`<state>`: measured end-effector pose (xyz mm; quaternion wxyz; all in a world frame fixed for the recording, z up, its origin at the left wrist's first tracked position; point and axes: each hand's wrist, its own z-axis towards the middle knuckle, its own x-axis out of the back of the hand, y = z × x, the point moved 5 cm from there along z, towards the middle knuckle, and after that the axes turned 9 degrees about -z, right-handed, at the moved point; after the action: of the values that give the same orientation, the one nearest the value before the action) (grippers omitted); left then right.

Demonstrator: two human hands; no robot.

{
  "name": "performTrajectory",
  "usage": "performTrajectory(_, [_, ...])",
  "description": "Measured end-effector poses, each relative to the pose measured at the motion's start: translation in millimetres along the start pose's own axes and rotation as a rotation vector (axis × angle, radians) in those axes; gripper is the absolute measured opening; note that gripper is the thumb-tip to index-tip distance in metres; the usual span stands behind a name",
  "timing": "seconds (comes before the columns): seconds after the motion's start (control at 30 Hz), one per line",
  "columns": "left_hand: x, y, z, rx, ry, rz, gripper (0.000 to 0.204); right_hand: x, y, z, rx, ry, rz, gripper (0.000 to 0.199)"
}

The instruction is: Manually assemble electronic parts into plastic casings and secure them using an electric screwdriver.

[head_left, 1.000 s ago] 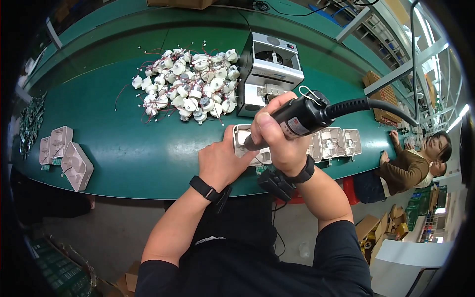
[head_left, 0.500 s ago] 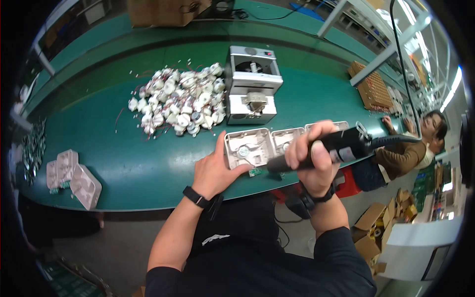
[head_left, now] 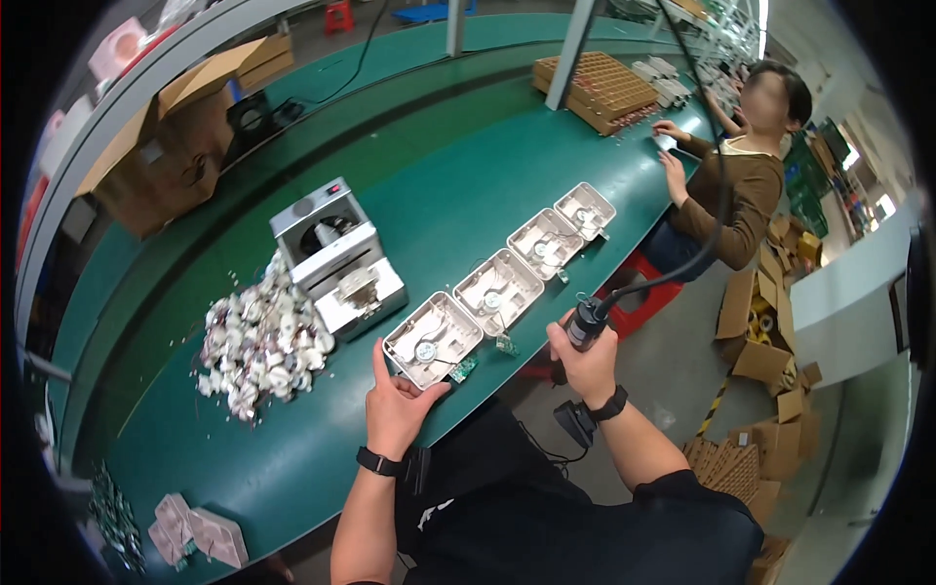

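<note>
The green desk (head_left: 458,195) curved away, broad bare surface toward its far edge. A grey machine (head_left: 336,261) stood mid-desk, a heap of small white parts (head_left: 258,346) just beside it. Four open white housings ran along the near edge; the nearest housing (head_left: 432,339) lay at that edge, a small green circuit board (head_left: 462,370) touching its corner. The left hand (head_left: 398,405) rested against the housing's near side, fingers loosely spread, gripping nothing. The right hand (head_left: 585,359) hung off the desk edge, fingers wrapped around a black corded screwdriver (head_left: 587,325).
</note>
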<state>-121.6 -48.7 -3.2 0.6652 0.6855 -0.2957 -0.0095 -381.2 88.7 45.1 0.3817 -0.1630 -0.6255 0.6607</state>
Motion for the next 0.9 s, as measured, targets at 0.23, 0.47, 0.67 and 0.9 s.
performTrajectory(0.23, [-73,42,54,-0.039,-0.032,0.028,0.117,36,22,11,0.076,-0.047,-0.198,0.014])
performTrajectory(0.47, [-134,63,120,-0.2,-0.081,-0.069,0.113,27,13,-19,0.099,-0.186,0.013,0.021])
performTrajectory(0.67, [-188,57,147,-0.236,-0.214,-0.181,0.111,28,11,-35,0.074,-0.173,0.062,0.019])
performTrajectory(0.9, [-83,26,40,-0.199,-0.178,-0.279,0.084,11,2,-10,0.028,-0.265,0.242,0.013])
